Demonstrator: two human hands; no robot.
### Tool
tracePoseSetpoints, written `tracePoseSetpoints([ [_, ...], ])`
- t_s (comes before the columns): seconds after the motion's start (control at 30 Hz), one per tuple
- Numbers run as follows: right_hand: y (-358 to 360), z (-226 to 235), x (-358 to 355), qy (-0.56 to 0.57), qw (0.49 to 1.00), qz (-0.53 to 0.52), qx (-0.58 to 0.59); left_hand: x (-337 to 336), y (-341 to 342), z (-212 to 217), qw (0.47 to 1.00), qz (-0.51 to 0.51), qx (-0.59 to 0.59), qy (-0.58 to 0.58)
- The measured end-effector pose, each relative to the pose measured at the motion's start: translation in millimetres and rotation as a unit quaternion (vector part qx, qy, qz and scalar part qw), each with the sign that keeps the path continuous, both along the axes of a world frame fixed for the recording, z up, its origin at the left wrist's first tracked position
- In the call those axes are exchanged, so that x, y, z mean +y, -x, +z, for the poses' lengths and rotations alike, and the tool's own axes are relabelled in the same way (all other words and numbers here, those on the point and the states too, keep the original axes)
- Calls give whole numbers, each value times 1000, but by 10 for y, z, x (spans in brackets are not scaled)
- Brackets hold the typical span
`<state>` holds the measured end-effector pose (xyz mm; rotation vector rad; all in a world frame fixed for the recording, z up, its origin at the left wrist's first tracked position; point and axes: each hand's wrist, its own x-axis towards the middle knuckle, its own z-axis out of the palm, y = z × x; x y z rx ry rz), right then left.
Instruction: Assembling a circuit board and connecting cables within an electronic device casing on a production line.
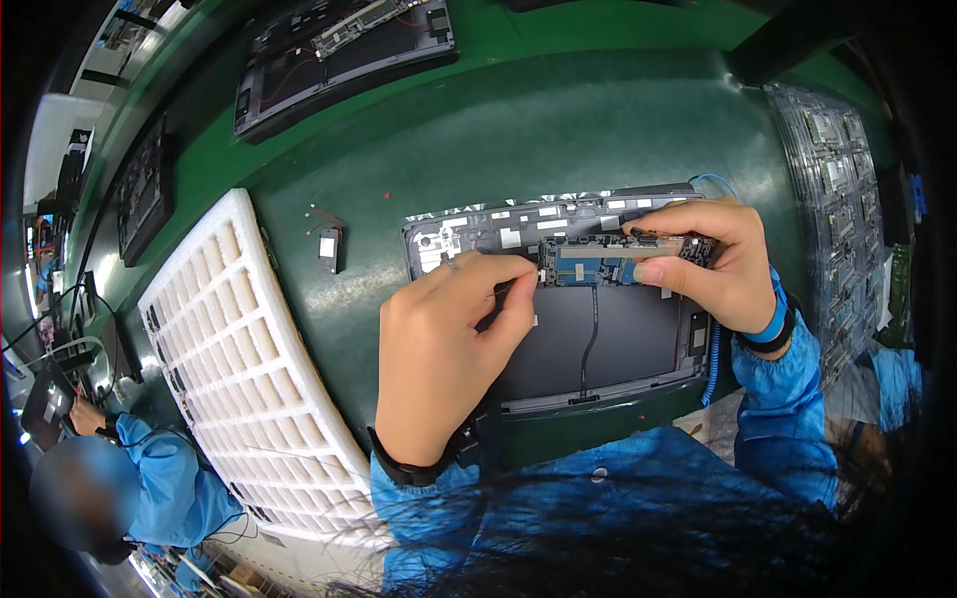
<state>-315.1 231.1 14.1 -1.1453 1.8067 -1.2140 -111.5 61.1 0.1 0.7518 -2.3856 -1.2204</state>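
Grip, right hand (733,261): clasped on the right part of the circuit board, thumb on its face, fingers at its far edge.
Grip, left hand (439,334): thumb and forefinger drawn close together at the board's left end; whether anything is pinched between them cannot be told.
Circuit board (588,269): one, long and narrow, blue and black with a pale strip; held over the upper half of the case; contact with the case beneath cannot be told.
Step in hand: judged to be close fingerwork at the board's left end, the right hand steadying.
Next move: would seem to call for an unmoving right hold and a light, exact left fingertip, with care not to flex the board or catch a lead.
Case (538,349): one, dark, shallow, inner side up on the table, beneath both hands.
Black cable (589,344): one, flat, running from below the board toward the case's near edge.
Table (349,169): dark green.
Wired component (328,249): one, small, black, with red and black leads; on the table, left of the case.
Foam tray (239,205): one, white, many compartments; left of the wired component.
Clear trays (832,189): plastic, with boards in compartments; at far right.
Second case (384,65): one, dark, a board and red wires within; beyond the table's nearer stretch.
Blue cord (713,369): coiled, beside the case's right edge.
Co-worker (179,478): one, blue garment, lower left, apart from the work.
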Motion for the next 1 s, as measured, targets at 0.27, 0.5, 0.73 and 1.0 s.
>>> tracePoseSetpoints([
  [0.27, 56, 64, -31, 19, 999, 35, 2, -37, -28, 27, 996, -48, 24, -70],
  [0.5, 85, 26, -37, 26, 999, 39, 3, -50, -54, 45, 994, -76, -31, -72],
  [0.73, 90, -4, -45, 32, 997, 56, 34, -40, -50, 44, 993, -92, -47, -50],
  [1.0, 56, -18, -33, 33, 997, 46, 45, -28, -26, -10, 994, -96, -34, -30],
])
